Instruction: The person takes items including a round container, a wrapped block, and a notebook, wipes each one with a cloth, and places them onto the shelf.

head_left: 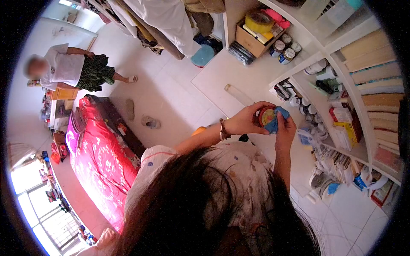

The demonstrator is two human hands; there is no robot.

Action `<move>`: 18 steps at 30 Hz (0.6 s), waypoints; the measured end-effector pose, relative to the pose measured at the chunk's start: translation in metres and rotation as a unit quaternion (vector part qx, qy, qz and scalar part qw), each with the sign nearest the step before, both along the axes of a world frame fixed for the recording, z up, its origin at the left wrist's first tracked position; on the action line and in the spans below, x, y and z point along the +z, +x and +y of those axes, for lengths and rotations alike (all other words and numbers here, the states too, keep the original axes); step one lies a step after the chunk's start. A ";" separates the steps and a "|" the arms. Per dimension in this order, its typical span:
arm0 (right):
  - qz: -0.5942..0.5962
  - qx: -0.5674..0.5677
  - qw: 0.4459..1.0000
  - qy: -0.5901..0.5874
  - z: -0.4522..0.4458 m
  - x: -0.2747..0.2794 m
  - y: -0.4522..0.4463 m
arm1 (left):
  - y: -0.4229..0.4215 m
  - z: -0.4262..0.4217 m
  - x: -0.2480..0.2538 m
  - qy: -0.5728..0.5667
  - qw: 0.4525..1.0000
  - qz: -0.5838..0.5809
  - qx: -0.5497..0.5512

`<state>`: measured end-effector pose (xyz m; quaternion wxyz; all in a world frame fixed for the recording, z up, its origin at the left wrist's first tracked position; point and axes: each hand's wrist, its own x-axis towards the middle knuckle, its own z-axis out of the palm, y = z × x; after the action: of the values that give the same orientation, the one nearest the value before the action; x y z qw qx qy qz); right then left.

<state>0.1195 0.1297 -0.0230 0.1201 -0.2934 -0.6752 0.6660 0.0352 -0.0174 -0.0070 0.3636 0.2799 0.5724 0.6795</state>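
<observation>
Container [267,114] with a red rim is grasped by the left hand [249,118] in front of the body; the right hand [287,126] grips a blue cloth [272,124] against it. Beyond are white shelves [351,91]; farther off, a red-covered bed [100,151] and another person [66,68].

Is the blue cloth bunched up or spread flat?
Bunched up: the blue cloth is crumpled in the right hand, against the round container.
</observation>
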 end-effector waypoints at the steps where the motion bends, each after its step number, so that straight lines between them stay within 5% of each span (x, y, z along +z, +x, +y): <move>1: 0.001 0.001 1.000 0.000 0.005 0.000 0.003 | -0.002 -0.001 0.004 0.022 0.998 -0.053 -0.011; 5: 0.042 0.026 0.987 -0.155 0.011 0.014 0.011 | -0.014 -0.006 0.021 0.005 0.997 -0.074 -0.034; 7: 0.056 0.023 0.980 -0.189 0.008 0.019 0.010 | -0.016 -0.008 0.025 -0.061 0.984 0.169 -0.007; 16: 0.118 -0.031 0.925 -0.360 0.002 0.014 0.010 | -0.009 0.008 0.033 -0.084 0.907 0.386 0.147; 18: 0.178 0.042 0.822 -0.539 0.003 0.013 0.006 | -0.010 0.010 0.035 -0.089 0.904 0.393 0.143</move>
<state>0.1258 0.1326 -0.0101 0.0329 -0.1587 -0.1867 0.9690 0.0250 -0.0072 0.0281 0.0317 0.4053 0.7611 0.5055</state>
